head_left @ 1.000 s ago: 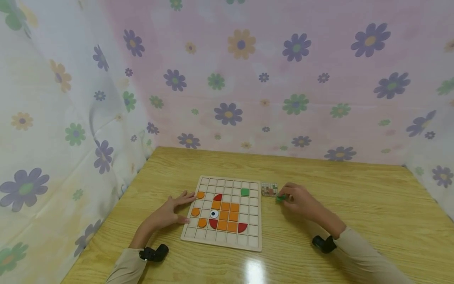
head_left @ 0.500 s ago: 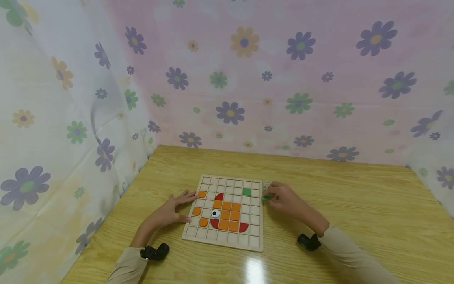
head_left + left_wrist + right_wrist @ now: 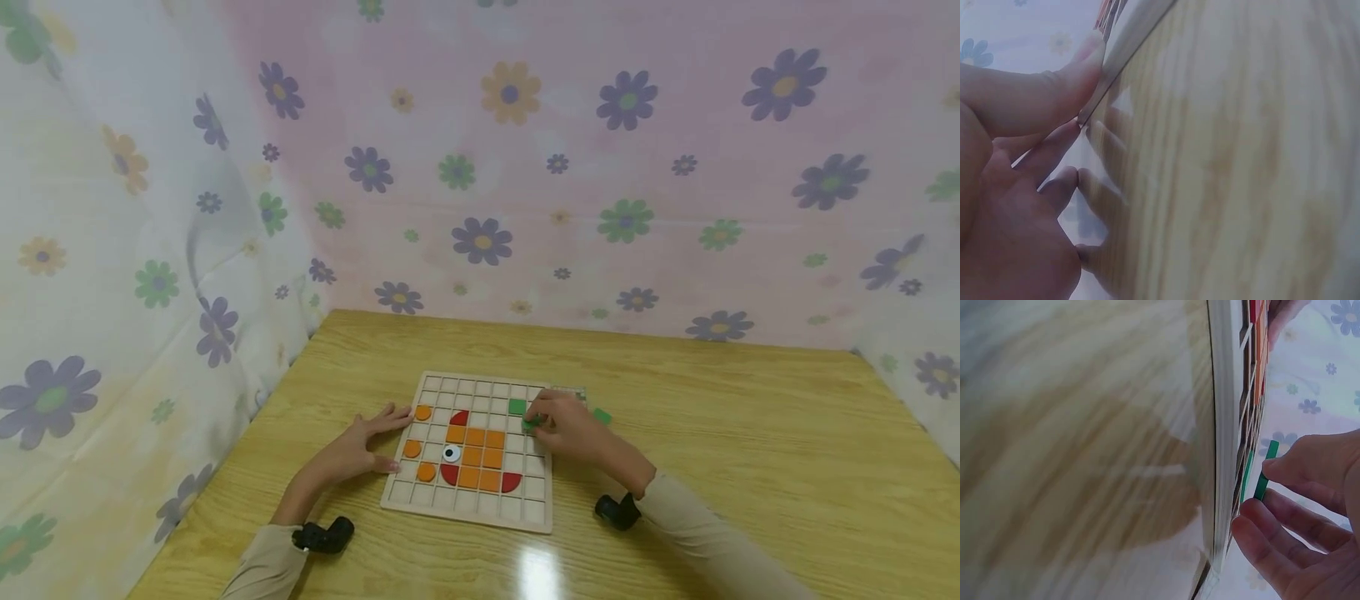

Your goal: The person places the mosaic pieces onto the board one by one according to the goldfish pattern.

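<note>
A square wooden grid board (image 3: 465, 506) lies on the table in the head view. Set in its cells are several orange square tiles (image 3: 492, 458), red rounded tiles (image 3: 512, 482), an eye disc (image 3: 451, 453) and a green square tile (image 3: 517, 407). My right hand (image 3: 573, 429) pinches another green tile (image 3: 1266, 470) between thumb and fingers, just over the board's right-hand cells. In the right wrist view that tile stands tilted, apart from the grid. My left hand (image 3: 348, 450) rests at the board's left edge with fingers spread, its thumb (image 3: 1088, 65) touching the rim.
Several orange discs (image 3: 423, 412) sit along the board's left side. A further green tile (image 3: 602, 415) lies on the table right of my right hand. Partly hidden behind that hand is a small pattern card (image 3: 581, 394). Flowered cloth (image 3: 480, 167) stands behind the table.
My right hand has moved left with the green tile, from beside the card to over the board. A green tile now shows on the table behind it. My left hand stays in place.
</note>
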Motion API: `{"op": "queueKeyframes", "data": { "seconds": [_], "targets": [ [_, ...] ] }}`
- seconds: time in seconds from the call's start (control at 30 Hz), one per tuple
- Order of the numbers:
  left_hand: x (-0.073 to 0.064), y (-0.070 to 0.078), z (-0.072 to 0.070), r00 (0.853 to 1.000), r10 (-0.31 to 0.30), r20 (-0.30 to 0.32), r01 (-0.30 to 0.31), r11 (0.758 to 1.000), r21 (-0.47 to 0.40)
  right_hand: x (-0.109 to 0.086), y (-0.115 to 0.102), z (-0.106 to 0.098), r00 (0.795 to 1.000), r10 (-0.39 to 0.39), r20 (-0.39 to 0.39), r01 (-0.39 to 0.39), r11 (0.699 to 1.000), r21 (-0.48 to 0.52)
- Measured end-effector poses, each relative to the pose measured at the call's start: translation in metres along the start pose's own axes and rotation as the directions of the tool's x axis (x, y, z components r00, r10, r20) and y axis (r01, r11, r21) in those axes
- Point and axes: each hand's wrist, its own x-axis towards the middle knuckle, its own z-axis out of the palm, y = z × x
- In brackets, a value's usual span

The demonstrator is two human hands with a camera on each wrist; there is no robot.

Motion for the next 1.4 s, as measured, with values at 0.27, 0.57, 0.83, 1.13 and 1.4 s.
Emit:
{"op": "queueKeyframes", "data": {
  "seconds": [0.27,0.57,0.83,1.13,1.4],
  "targets": [
    [-0.003,-0.004,-0.001,1.000,0.000,-0.016,0.000,1.000,-0.013,0.011,-0.007,0.010,0.999,0.044,0.017,-0.044,0.999,-0.007],
    [-0.004,-0.005,0.000,1.000,0.006,-0.017,-0.006,1.000,-0.012,0.016,-0.015,0.017,0.998,0.047,0.042,-0.047,0.999,0.010],
    [-0.003,-0.006,0.000,1.000,0.013,-0.016,-0.014,1.000,-0.023,0.019,-0.021,0.021,0.998,0.046,0.032,-0.046,0.999,-0.017],
    [-0.002,-0.005,0.001,1.000,0.009,-0.015,-0.009,1.000,-0.010,0.017,-0.022,0.021,0.998,0.065,0.012,-0.064,0.995,-0.071],
    [-0.001,-0.003,0.002,1.000,0.021,-0.009,-0.021,1.000,-0.020,0.013,-0.021,0.017,0.997,0.077,0.004,-0.077,0.995,-0.059]
  ]
}}
